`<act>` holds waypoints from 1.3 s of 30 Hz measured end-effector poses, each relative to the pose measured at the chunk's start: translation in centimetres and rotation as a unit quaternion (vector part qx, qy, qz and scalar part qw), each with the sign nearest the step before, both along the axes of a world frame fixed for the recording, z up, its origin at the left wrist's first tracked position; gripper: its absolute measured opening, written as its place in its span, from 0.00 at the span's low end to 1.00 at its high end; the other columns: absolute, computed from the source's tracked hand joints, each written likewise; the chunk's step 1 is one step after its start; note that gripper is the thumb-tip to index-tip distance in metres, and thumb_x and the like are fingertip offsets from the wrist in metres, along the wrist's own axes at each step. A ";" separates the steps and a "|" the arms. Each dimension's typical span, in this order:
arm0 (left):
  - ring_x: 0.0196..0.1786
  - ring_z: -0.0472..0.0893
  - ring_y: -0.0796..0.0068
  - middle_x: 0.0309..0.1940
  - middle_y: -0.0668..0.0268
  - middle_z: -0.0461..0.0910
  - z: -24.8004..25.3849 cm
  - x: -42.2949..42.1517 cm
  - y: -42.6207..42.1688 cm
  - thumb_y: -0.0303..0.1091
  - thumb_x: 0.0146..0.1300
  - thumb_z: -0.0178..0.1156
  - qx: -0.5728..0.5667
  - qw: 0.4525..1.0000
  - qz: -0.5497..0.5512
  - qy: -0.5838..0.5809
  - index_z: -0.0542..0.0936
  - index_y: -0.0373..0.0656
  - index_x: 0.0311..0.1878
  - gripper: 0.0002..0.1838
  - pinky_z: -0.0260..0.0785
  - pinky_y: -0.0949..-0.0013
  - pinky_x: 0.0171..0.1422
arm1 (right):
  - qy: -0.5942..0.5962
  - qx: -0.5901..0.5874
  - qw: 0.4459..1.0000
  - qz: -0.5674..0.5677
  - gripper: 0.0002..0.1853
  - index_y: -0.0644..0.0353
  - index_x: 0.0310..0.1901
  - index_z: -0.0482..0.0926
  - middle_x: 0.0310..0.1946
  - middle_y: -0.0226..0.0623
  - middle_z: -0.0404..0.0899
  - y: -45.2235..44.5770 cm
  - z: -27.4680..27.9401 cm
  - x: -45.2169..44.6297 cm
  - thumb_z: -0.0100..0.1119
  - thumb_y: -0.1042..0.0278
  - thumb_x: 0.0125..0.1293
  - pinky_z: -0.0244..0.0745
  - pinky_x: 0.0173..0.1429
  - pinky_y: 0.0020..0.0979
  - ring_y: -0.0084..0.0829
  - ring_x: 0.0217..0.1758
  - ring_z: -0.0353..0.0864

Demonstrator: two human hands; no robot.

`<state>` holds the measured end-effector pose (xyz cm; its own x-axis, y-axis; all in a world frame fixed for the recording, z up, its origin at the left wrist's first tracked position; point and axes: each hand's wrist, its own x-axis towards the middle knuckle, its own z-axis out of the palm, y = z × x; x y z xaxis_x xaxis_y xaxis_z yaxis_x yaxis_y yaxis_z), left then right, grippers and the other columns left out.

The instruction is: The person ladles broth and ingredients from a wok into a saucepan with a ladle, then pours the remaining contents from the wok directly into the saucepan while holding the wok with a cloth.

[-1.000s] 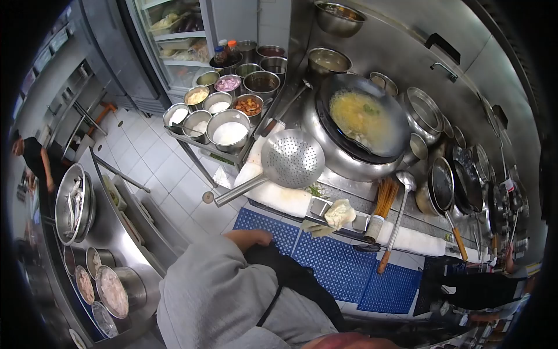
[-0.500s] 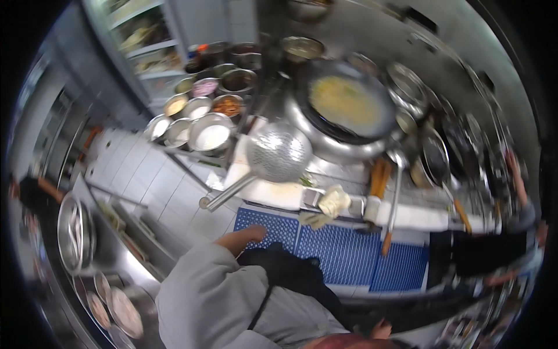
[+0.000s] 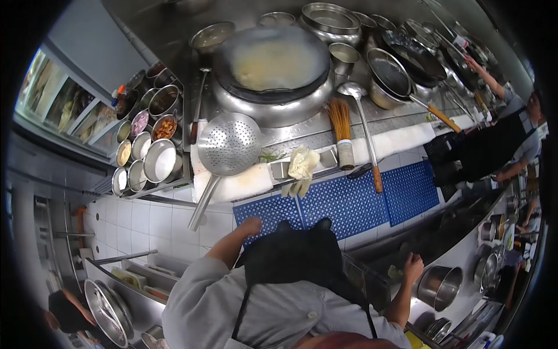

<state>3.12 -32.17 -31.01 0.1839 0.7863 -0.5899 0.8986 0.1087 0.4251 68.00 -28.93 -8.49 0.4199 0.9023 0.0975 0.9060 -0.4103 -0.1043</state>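
My left hand (image 3: 251,225) hangs low at my side over the blue floor mat (image 3: 264,212), its fingers hidden from above. Nearest to it lies a perforated strainer ladle (image 3: 229,142), its handle jutting over the stove edge. My right hand (image 3: 414,267) is out to the right beside a steel pot (image 3: 440,288), fingers curled; whatever they may hold is unclear. Ahead, a large wok (image 3: 270,67) with steaming yellowish liquid sits on the burner. Cream gloves (image 3: 303,163), a bamboo brush (image 3: 342,134) and a long-handled ladle (image 3: 363,125) rest along the stove front.
Several seasoning pots (image 3: 160,160) stand to the left of the stove. A second wok (image 3: 389,72) with a wooden handle sits farther right. At the far right is a co-worker in a black apron (image 3: 494,139). Behind me, a steel counter (image 3: 427,311) holds pots.
The view has turned, so the stove and wok appear farther left. My right hand has moved from near the bottom edge out to the right, beside the counter. My left hand still hangs down.
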 end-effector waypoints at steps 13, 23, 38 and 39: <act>0.49 0.82 0.57 0.47 0.51 0.82 3.2 0.0 3.4 0.33 0.54 0.65 -0.123 0.990 -0.030 -0.054 0.81 0.38 0.48 0.18 0.74 0.61 0.51 | 0.150 0.263 0.945 -0.126 0.20 0.61 0.26 0.81 0.21 0.44 0.81 0.1 -2.2 0.6 0.60 0.50 0.63 0.72 0.30 0.41 0.44 0.26 0.81; 0.49 0.82 0.59 0.48 0.54 0.82 3.1 1.0 6.4 0.33 0.58 0.63 -0.173 0.978 -0.086 -0.077 0.80 0.38 0.50 0.17 0.73 0.62 0.51 | 0.598 0.574 0.293 -0.476 0.56 0.60 0.64 0.58 0.28 0.53 0.78 -3.1 5.1 0.8 0.42 0.12 0.51 0.64 0.18 0.28 0.37 0.21 0.78; 0.48 0.81 0.62 0.49 0.59 0.82 5.7 8.9 10.6 0.33 0.63 0.60 -0.203 0.913 -0.081 -0.345 0.79 0.36 0.52 0.16 0.73 0.64 0.51 | 0.633 0.447 0.527 -0.351 0.14 0.74 0.47 0.70 0.32 0.50 0.79 -5.2 5.7 1.5 0.47 0.74 0.62 0.76 0.19 0.31 0.35 0.23 0.80; 0.48 0.81 0.62 0.50 0.59 0.82 7.7 10.1 10.9 0.33 0.64 0.60 -0.200 0.907 -0.069 -0.364 0.79 0.36 0.53 0.16 0.72 0.64 0.51 | 0.622 0.464 0.533 -0.338 0.14 0.74 0.47 0.70 0.31 0.49 0.79 -4.1 6.4 -1.2 0.48 0.76 0.60 0.76 0.19 0.31 0.34 0.23 0.80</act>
<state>13.19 -21.27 -23.29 0.7203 0.4755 -0.5050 0.4120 0.2925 0.8630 66.82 -33.02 -2.07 0.8788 0.3097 -0.3631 -0.4226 0.1514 -0.8936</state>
